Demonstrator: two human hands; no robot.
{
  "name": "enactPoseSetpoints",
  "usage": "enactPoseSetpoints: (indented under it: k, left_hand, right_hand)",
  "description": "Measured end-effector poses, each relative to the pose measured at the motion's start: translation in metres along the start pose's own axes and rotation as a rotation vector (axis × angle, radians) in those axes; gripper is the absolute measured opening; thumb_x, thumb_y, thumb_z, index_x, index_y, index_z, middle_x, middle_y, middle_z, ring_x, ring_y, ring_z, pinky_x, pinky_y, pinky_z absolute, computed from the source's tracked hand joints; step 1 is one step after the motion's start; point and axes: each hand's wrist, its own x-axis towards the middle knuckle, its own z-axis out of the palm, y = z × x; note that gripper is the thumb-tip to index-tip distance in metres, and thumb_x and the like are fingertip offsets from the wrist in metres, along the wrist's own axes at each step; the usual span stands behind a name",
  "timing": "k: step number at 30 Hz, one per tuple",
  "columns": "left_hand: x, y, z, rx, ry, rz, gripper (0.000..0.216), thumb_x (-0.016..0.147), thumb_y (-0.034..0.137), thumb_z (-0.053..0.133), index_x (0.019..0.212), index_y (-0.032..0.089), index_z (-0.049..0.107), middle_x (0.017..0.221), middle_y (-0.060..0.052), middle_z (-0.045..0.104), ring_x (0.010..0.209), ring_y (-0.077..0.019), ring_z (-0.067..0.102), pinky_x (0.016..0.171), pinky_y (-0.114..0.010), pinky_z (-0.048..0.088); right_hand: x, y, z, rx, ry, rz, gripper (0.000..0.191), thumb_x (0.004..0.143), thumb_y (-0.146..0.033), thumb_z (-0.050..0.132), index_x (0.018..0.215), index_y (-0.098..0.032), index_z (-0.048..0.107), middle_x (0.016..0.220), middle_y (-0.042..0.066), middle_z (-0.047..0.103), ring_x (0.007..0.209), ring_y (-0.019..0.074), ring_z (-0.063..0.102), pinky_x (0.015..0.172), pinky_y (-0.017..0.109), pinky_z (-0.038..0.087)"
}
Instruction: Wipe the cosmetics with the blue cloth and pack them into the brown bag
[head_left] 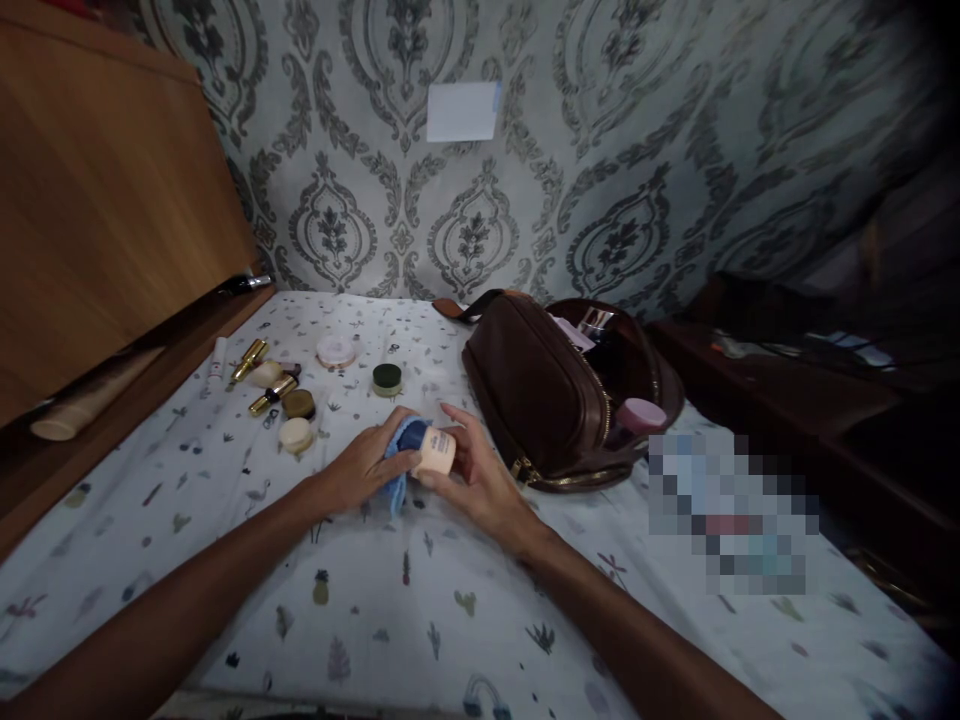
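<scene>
My right hand point(484, 478) is closed round a small cream-coloured jar point(436, 450) with a label, held on its side just above the bed sheet. Against the jar's left end my left hand point(367, 465) presses a bunched blue cloth point(399, 462), fingers wrapped round it. Both hands meet at the middle of the bed. An open brown leather toiletry bag point(551, 395) lies just right of my right hand, with a pink-lidded jar point(643, 414) and other items showing in its opening.
Several cosmetics lie on the patterned sheet point(420, 620) at the left: gold lipstick tubes point(259, 375), round compacts point(297, 420), a dark green jar point(387, 379), a pink-lidded pot point(336, 350). A wooden headboard point(105, 210) rises at left; patterned wallpaper behind. A blurred patch lies at right.
</scene>
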Motion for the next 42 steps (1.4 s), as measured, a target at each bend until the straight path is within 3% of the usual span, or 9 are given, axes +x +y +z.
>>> enactPoseSetpoints:
  k: [5,10,15,22,25,29,32,37,42]
  left_hand:
    - [0.001,0.002,0.001,-0.038,0.015,-0.017,0.057,0.092,0.071,0.033,0.115,0.02,0.047,0.086,-0.001,0.06,0.075,-0.0191,0.055,0.073,-0.032,0.043]
    - [0.001,0.004,0.002,-0.034,0.037,-0.018,0.056,0.092,0.07,0.034,0.112,0.019,0.046,0.082,0.0,0.057,0.072,-0.018,0.054,0.07,-0.031,0.042]
    - [-0.001,0.003,0.003,-0.02,0.048,0.011,0.055,0.092,0.068,0.037,0.119,0.02,0.044,0.08,0.001,0.055,0.071,-0.0176,0.055,0.069,-0.029,0.041]
    - [-0.001,0.003,0.004,0.004,0.025,0.013,0.057,0.09,0.066,0.045,0.124,0.021,0.043,0.081,0.002,0.058,0.071,-0.018,0.056,0.069,-0.029,0.042]
    - [-0.001,0.003,0.004,0.0,0.04,0.005,0.055,0.09,0.065,0.045,0.122,0.02,0.044,0.08,0.002,0.056,0.071,-0.0181,0.056,0.069,-0.029,0.042]
    - [0.0,0.002,0.003,0.002,0.092,0.0,0.05,0.092,0.062,0.045,0.119,0.02,0.045,0.081,0.002,0.056,0.073,-0.0174,0.056,0.069,-0.028,0.042]
    - [0.001,0.002,0.003,0.011,0.103,-0.002,0.049,0.092,0.063,0.044,0.118,0.021,0.045,0.082,0.002,0.057,0.073,-0.0175,0.056,0.07,-0.028,0.042]
    - [0.0,0.002,0.002,0.049,0.078,0.027,0.062,0.086,0.068,0.052,0.125,0.02,0.045,0.097,-0.004,0.064,0.081,-0.021,0.06,0.077,-0.032,0.046]
    - [0.0,-0.001,0.002,0.031,0.08,0.052,0.066,0.085,0.071,0.053,0.127,0.02,0.046,0.104,-0.006,0.065,0.088,-0.0231,0.062,0.081,-0.034,0.047]
  right_hand:
    - [-0.002,0.002,0.0,-0.342,0.052,-0.173,0.063,0.078,-0.027,0.071,0.133,-0.024,0.041,0.129,0.012,0.054,0.121,0.029,0.055,0.104,0.049,0.046]
    - [-0.001,-0.001,0.003,-0.285,0.135,-0.194,0.048,0.077,-0.029,0.074,0.117,-0.023,0.05,0.121,0.011,0.052,0.114,0.0276,0.056,0.097,0.045,0.052]
    - [-0.002,-0.011,0.002,-0.115,0.093,-0.061,0.036,0.086,-0.043,0.067,0.113,-0.023,0.053,0.104,0.007,0.061,0.096,0.0228,0.062,0.084,0.038,0.053]
    - [0.001,-0.009,-0.005,-0.038,0.043,0.128,0.046,0.094,-0.06,0.05,0.119,-0.022,0.051,0.067,-0.003,0.062,0.057,0.0166,0.059,0.063,0.032,0.047]
    - [0.003,-0.007,-0.003,0.032,0.043,0.165,0.054,0.09,-0.064,0.053,0.123,-0.022,0.046,0.076,-0.001,0.063,0.059,0.0157,0.059,0.062,0.032,0.048]
    - [0.004,-0.006,0.001,0.196,0.041,0.134,0.058,0.079,-0.057,0.072,0.119,-0.025,0.045,0.1,0.002,0.059,0.077,0.0164,0.062,0.061,0.029,0.052]
    - [0.004,-0.006,0.002,0.231,0.028,0.114,0.051,0.078,-0.054,0.074,0.111,-0.024,0.049,0.092,0.001,0.061,0.076,0.0162,0.062,0.059,0.027,0.05]
    - [0.006,-0.003,-0.001,0.249,-0.003,0.207,0.049,0.084,-0.067,0.059,0.095,-0.02,0.057,0.07,-0.001,0.061,0.056,0.015,0.062,0.05,0.027,0.046]
    - [0.007,-0.004,-0.002,0.313,-0.01,0.218,0.048,0.082,-0.065,0.064,0.091,-0.019,0.059,0.067,-0.001,0.062,0.052,0.0134,0.062,0.046,0.024,0.044]
